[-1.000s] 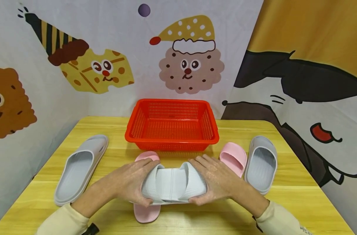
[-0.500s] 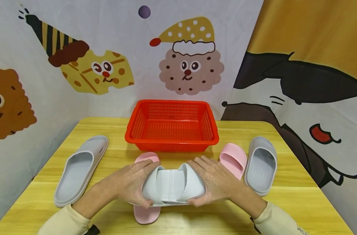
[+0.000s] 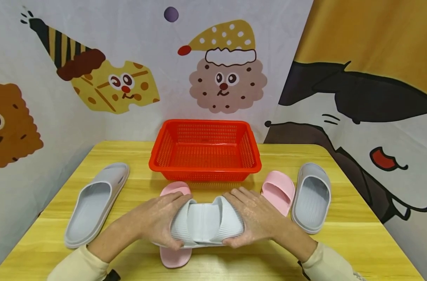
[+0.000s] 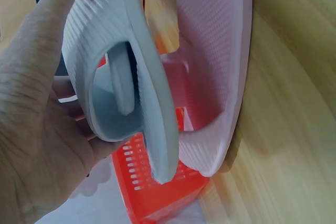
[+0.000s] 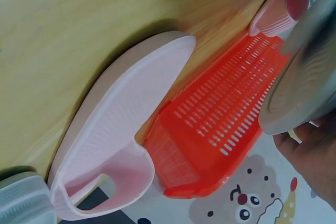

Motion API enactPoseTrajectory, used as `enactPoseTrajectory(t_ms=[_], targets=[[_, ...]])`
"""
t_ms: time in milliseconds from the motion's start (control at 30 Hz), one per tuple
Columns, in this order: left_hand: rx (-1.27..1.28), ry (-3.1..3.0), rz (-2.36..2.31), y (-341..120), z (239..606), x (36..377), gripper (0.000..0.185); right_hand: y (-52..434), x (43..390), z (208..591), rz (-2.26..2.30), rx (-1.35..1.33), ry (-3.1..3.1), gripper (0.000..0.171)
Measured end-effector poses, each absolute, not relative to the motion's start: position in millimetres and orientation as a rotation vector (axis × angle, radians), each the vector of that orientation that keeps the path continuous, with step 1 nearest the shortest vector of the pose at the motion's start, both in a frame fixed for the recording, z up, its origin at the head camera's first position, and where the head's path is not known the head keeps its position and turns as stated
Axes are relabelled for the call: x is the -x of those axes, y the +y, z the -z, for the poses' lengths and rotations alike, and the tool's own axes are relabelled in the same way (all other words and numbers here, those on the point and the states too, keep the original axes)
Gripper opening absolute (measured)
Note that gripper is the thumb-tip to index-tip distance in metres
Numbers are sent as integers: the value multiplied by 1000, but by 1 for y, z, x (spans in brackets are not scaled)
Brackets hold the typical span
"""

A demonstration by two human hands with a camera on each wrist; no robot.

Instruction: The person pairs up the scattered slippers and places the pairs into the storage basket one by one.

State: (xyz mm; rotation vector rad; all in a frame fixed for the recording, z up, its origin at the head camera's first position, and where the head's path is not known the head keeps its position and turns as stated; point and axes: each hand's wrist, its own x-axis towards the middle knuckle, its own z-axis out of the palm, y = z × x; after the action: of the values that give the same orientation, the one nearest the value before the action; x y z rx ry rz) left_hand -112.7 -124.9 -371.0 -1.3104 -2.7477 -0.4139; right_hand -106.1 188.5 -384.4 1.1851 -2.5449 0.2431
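White slippers [image 3: 204, 224], straps facing, clamped by the curled fingers of the left hand [image 3: 161, 219] and right hand [image 3: 254, 216], up over a pink slipper [image 3: 175, 258]! Beyond, a red basket [image 3: 204, 170] on the bench [image 3: 248, 267]; rightward, a second pink slipper [image 3: 279, 183] beside a grey slipper [image 3: 312, 205]; far left, another grey slipper [image 3: 95, 203].

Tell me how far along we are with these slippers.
Done: both the left hand and right hand already have a grip. In hand: the pale ribbed footwear, held between them; I can't tell whether it is one slipper or a pair. Apparently remaining: the grey slippers and the pink slippers, each colour split across the table, outside the red basket.
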Motion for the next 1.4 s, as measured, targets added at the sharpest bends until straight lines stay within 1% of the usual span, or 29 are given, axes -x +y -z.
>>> enactPoseTrajectory(t_ms=[567,933,1100,1400], targets=[[1315,-2745,416,-122,369,114,104,185,108,384,-234,-1171,-2538,103],[1347,-2728,443,-117,370,115,100,183,108,384,-247,-1185,-2549,103],[1355,-2733,415,-118,371,114,105,182,107,383,-256,-1184,-2558,103],[1369,-2684,439,-118,373,114,103,181,107,385,-265,-1181,-2526,103]])
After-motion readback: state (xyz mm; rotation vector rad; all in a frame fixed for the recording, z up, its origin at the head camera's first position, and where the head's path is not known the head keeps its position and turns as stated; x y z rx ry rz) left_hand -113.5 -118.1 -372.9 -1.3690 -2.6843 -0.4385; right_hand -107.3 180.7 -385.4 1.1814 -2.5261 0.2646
